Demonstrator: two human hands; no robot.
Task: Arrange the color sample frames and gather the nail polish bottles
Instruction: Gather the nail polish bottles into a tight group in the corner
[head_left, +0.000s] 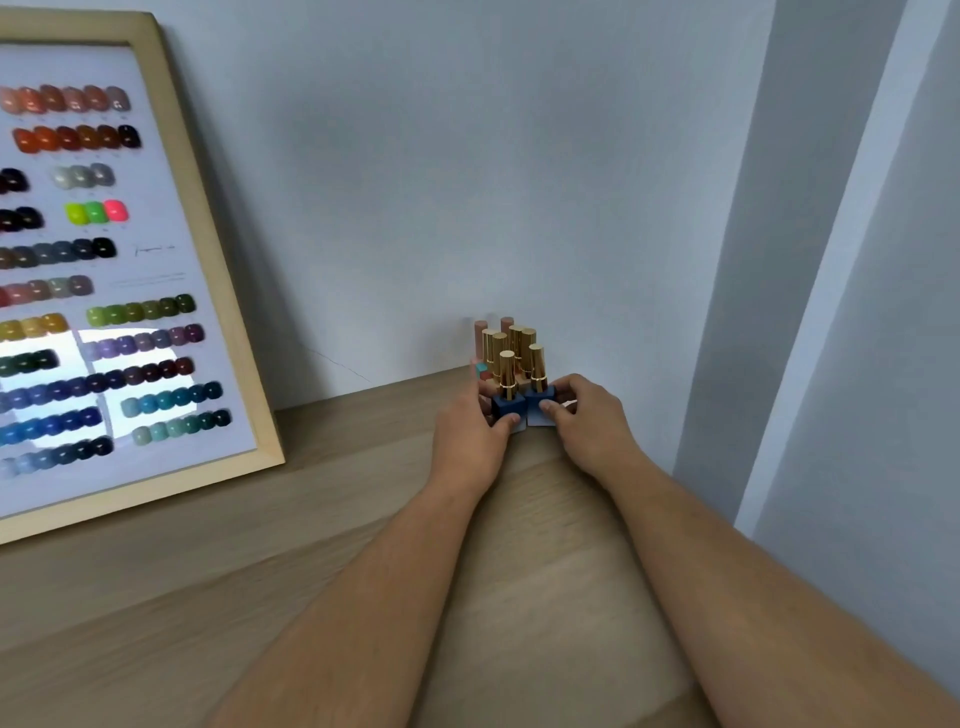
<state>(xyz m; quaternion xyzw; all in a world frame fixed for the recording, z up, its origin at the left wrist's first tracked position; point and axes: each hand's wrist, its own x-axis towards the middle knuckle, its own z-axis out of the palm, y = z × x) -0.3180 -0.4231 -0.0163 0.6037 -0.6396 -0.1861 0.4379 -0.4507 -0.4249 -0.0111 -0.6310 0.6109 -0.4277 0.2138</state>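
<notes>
Gold-capped nail polish bottles (511, 364) clustered at counter (311, 519) back edge | left hand (470, 431), right hand (584, 418) cupped around cluster, fingertips pressing blue front bottles | wooden-framed colour sample frame (119, 270) leaning at left

One head-worn view looks forward and down along the wooden tabletop (311, 545), seemingly near the wall (519, 182).
</notes>
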